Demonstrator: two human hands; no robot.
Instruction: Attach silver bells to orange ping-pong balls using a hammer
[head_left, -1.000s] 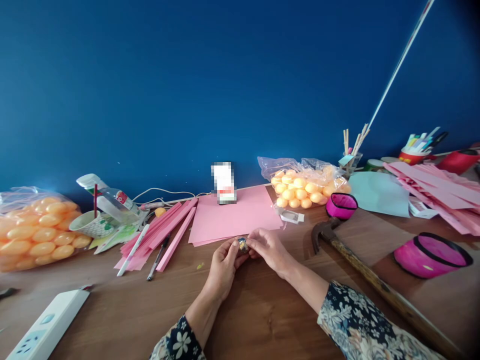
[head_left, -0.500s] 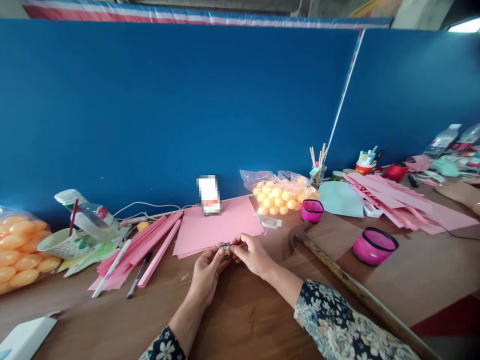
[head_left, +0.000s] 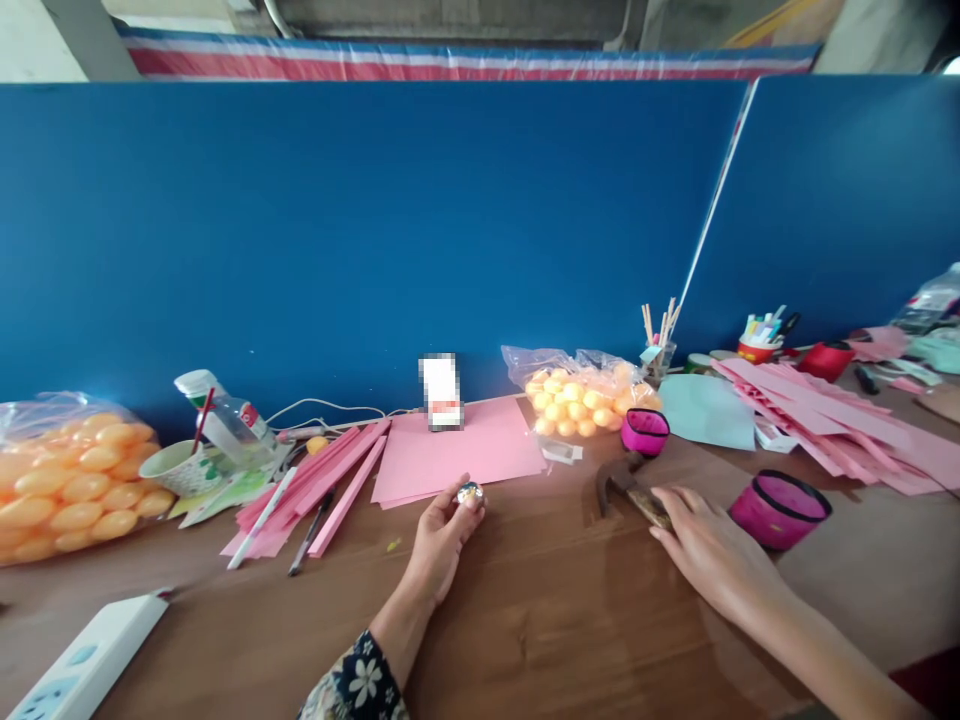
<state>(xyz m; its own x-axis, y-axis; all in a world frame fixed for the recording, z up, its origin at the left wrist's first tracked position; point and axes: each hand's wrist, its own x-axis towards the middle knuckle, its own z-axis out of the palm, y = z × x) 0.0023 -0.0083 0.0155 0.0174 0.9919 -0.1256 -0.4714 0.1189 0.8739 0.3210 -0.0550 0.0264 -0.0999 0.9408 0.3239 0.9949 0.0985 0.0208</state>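
At about one o'clock from the left hand [head_left: 442, 540], in its fingertips, sits a small, shiny, silver rounded piece, held between thumb and forefinger above the brown wooden worktop [head_left: 510, 620]. The hands are well apart; at three o'clock, the right hand [head_left: 709, 545] is closed about the wooden handle of a rusty-headed claw hammer [head_left: 640, 494], whose head points towards ten o'clock from that hand.

The pinch looks shallow, so a slight squeeze or knock could pop the smooth piece free and send it rolling. Fingertips so near its surface would probably be bruised by any stray hammer contact. The right hand seems to grip close behind the head, which may leave little control. A small magenta fabric cup with black trim [head_left: 645, 433], at eleven o'clock from the right hand, stands just beside the head; a careless lift could tip it. The larger magenta fabric cup [head_left: 780, 510], at two o'clock, risks an elbow-side bump.
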